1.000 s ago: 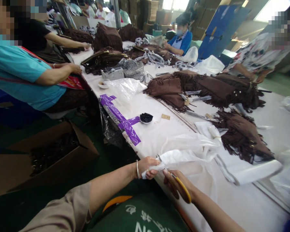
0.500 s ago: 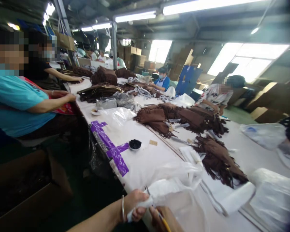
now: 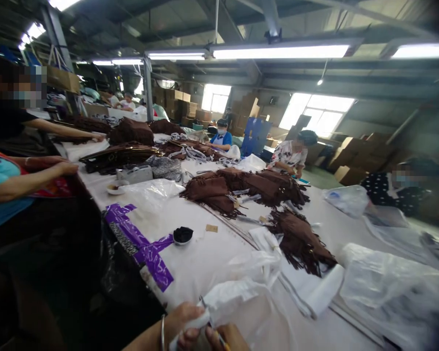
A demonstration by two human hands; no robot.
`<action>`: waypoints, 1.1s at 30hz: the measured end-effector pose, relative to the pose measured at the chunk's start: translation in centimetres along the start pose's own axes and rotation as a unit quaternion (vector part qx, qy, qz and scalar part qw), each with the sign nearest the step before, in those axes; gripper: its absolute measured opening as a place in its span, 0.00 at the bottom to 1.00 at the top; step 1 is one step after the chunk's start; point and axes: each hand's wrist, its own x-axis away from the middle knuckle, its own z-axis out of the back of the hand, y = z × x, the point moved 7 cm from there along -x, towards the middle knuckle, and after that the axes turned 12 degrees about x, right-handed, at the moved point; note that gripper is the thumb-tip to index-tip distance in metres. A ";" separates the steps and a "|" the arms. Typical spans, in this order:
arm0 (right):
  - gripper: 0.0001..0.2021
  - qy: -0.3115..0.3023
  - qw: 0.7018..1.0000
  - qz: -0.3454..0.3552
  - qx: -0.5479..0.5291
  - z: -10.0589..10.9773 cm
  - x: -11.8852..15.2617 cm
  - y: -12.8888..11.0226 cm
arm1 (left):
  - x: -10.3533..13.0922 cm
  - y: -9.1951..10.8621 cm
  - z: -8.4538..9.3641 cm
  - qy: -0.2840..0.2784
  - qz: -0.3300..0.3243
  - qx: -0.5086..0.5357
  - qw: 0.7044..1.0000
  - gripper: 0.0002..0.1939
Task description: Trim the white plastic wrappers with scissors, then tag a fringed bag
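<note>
On the near side of the purple tape (image 3: 142,248), we've got white sheeting (image 3: 234,296) bunched in our left hand (image 3: 185,321), and our right hand (image 3: 234,337) grips scissors (image 3: 224,341) against it. Beside the tape we spot a black-filled dish (image 3: 183,235).

Bare left hand (image 3: 180,319), silver bangle (image 3: 163,333) (slim)

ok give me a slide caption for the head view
Left hand gripping white material, right hand holding scissors, brown fringed pieces lying beyond.
</note>
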 end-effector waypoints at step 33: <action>0.26 -0.033 0.977 -0.027 -0.209 -0.3 4.3 0.3 | 4.1 3.0 -1.4 0.047 -0.107 0.055 0.992 0.19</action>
